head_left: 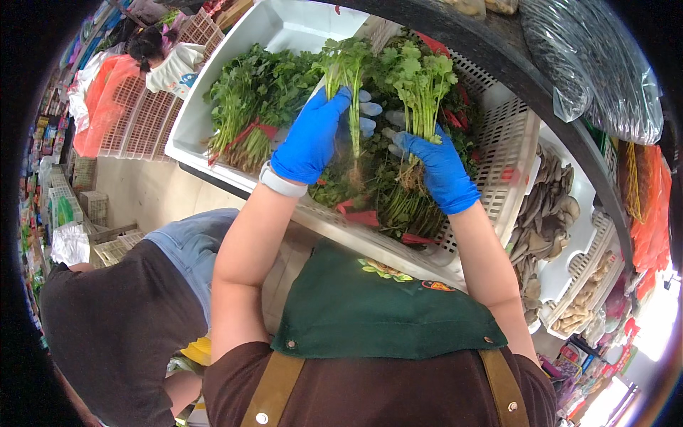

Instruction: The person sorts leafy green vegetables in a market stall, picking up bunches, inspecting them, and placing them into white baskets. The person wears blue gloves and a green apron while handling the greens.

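Note:
My left hand [313, 135], in a blue glove with a white band at the wrist, grips the stems of a leafy green herb sprig [344, 60] held upright. My right hand [440, 167], also in a blue glove, holds another herb sprig [421, 82] by its stems near the roots. Both hands hover over a white perforated crate [514, 153] filled with herb bunches tied with red bands. A white tub [274, 28] to the left holds more tied herb bunches [249, 99].
A crate of grey oyster mushrooms [551, 213] sits to the right, with another crate of pale mushrooms [587, 299] beyond. A person in a dark top and jeans [128, 313] bends at my left. Another person [167, 60] stands far left by stacked crates. Clear plastic bags [605, 64] lie on a shelf above.

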Action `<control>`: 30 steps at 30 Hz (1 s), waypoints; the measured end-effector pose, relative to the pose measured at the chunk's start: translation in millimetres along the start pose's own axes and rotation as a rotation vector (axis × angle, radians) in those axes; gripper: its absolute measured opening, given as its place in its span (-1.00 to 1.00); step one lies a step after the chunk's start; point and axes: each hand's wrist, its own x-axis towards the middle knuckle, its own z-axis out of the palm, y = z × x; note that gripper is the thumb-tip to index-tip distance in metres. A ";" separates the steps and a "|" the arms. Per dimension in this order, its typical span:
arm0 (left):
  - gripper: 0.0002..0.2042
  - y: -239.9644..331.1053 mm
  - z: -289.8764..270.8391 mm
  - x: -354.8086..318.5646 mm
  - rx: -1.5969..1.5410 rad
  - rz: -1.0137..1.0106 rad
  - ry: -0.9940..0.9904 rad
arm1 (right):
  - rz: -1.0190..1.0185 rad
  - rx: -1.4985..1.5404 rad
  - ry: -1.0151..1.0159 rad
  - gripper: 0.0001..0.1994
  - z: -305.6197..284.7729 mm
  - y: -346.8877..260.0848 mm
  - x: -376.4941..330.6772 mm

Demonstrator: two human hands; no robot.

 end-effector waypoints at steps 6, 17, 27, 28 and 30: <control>-0.68 -2.8 17.6 -5.7 -0.199 0.066 -0.040 | 0.075 -0.190 0.003 -0.55 23.6 -3.5 -10.0; -0.65 -19.1 26.1 -6.8 -0.198 0.060 -0.152 | -0.140 -0.050 0.073 -0.57 32.5 8.0 -2.7; -0.76 -7.6 5.6 -8.9 0.044 0.027 0.087 | 0.040 0.122 -0.090 -0.71 8.0 3.3 -3.4; -0.74 -6.1 12.7 -9.1 0.079 0.064 0.169 | 0.064 0.193 -0.115 -0.69 2.0 5.1 -0.7; -0.71 -8.7 4.5 -8.3 -0.068 0.004 0.091 | 0.031 0.217 -0.053 -0.55 9.7 -0.3 -2.4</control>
